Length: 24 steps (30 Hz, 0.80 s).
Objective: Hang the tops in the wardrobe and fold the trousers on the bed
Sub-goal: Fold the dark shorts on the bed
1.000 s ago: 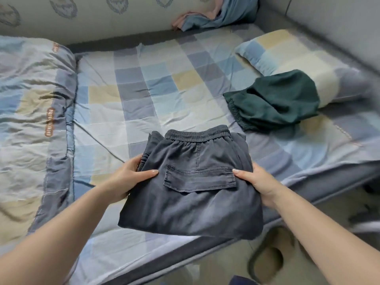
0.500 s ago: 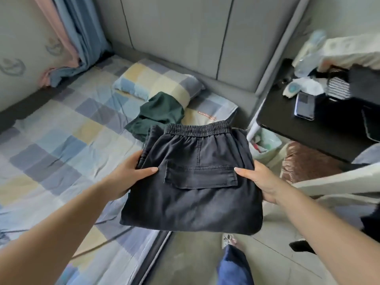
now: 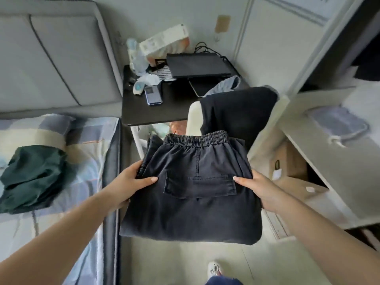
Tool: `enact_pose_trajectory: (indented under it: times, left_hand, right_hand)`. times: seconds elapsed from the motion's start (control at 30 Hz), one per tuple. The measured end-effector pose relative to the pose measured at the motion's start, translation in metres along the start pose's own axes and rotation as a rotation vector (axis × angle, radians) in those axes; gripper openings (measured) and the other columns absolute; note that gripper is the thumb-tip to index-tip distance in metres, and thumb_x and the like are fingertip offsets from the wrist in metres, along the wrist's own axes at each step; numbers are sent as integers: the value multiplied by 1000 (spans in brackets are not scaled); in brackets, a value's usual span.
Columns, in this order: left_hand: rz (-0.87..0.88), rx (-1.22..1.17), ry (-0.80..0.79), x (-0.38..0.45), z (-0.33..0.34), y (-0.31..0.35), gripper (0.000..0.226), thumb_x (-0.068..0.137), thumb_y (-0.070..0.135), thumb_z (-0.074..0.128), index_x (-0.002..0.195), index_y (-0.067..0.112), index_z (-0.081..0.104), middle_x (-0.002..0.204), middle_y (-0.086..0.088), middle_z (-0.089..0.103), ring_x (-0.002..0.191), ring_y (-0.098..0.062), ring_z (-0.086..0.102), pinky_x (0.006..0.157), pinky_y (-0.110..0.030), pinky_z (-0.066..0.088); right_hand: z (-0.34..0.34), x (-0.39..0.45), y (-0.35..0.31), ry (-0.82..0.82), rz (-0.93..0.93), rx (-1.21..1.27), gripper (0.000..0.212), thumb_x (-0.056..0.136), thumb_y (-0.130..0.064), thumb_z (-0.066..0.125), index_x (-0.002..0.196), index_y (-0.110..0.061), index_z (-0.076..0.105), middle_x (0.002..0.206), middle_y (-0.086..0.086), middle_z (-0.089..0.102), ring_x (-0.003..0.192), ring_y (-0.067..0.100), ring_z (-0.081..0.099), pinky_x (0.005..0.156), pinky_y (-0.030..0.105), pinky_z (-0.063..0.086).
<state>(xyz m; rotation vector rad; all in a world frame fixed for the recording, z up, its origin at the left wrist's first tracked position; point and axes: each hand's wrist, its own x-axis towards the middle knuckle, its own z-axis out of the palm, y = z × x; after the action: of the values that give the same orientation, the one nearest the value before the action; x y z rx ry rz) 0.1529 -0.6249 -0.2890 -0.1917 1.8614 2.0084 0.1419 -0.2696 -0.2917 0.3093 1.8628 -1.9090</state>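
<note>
The left hand grips the left edge of the folded dark trousers, thumb lying on top and fingers tucked beneath; the right hand holds the opposite edge the same way. Between the two hands the trousers hang in the air over the floor, waistband away from the person, pocket flap up. Left of the left hand lies the bed with a folded green garment on it. Beyond the hands stands a black table bearing a phone. Right of the right hand are open white wardrobe shelves
</note>
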Motion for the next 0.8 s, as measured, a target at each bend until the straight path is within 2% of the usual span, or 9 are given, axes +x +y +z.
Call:
enact_pose_trajectory:
  times: [0.13,0.23,0.3,0.43,0.5,0.57,0.67,0.8]
  left_hand:
    - [-32,88,-167,45,90,-2,52,77,16,73,125,24,56,119,-2,68,110,-22,64,96,-42,49]
    - [-45,144,-272,73,156,-7,50,82,9,69,129,20,54,122,-3,66,113,-22,62,98,-41,47]
    - [-63,170,-327,91,197,-15,48,84,5,67,127,18,54,121,-3,67,113,-21,62,95,-37,50]
    - [-81,218,-412,125,273,-27,44,82,7,69,122,23,59,118,-1,68,110,-19,64,89,-31,53]
    - [-100,196,-442,139,304,-30,43,81,7,70,117,29,62,118,0,68,109,-16,65,82,-24,54]
    - [-109,190,-445,158,335,-33,43,79,11,72,116,32,63,119,2,68,110,-15,64,81,-21,54]
    - [-99,243,-447,190,372,-37,46,82,12,71,122,31,59,120,5,67,113,-13,62,86,-23,53]
    - [-111,334,-469,246,415,-47,45,84,15,71,123,33,58,121,7,66,115,-16,60,101,-41,46]
  right_hand:
    - [-86,-46,24,169,12,70,31,88,-13,63,116,-25,59,108,-7,72,98,12,68,71,21,53]
    - [-142,-75,44,254,31,117,29,90,-12,61,113,-30,60,108,-11,71,97,8,68,68,17,54]
    - [-178,-90,60,287,49,137,30,91,-15,61,113,-34,58,108,-13,71,97,9,68,69,19,55]
    - [-249,-108,82,356,100,155,42,88,-22,65,127,-32,53,122,-7,64,112,20,61,97,42,48]
    - [-280,-110,84,363,115,159,47,87,-26,67,131,-32,50,126,-7,62,115,21,59,102,45,44]
    - [-311,-108,83,379,111,181,42,87,-26,67,125,-37,53,124,-10,63,113,17,60,100,43,46]
    - [-345,-103,88,425,109,228,34,88,-22,65,112,-45,58,115,-16,67,105,9,65,88,32,50]
    - [-380,-85,97,506,114,274,36,90,-17,63,107,-48,57,108,-23,68,98,1,66,78,22,50]
